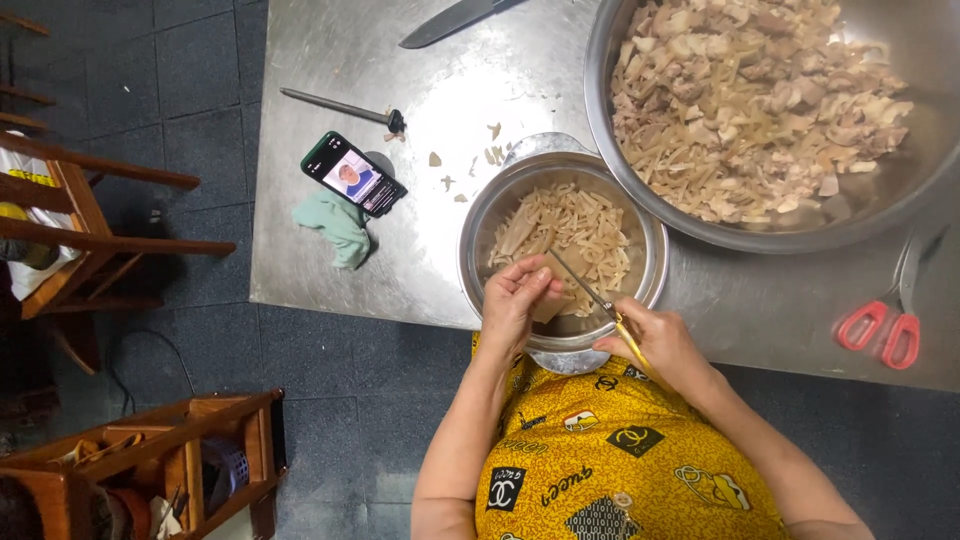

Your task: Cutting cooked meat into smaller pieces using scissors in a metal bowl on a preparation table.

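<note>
Steel surface (330,250). Large bowl (640,190) at 1 o'clock, heaped with cut pieces. Small bowl (480,215) at centre, pale strips. Left hand (513,305) fingers clamped on a strip (548,303) at the bowl's 6 o'clock; looks soft, slippery, so pinch near the end. Right hand (660,345) fingers closed on a thin knife (590,290).
</note>
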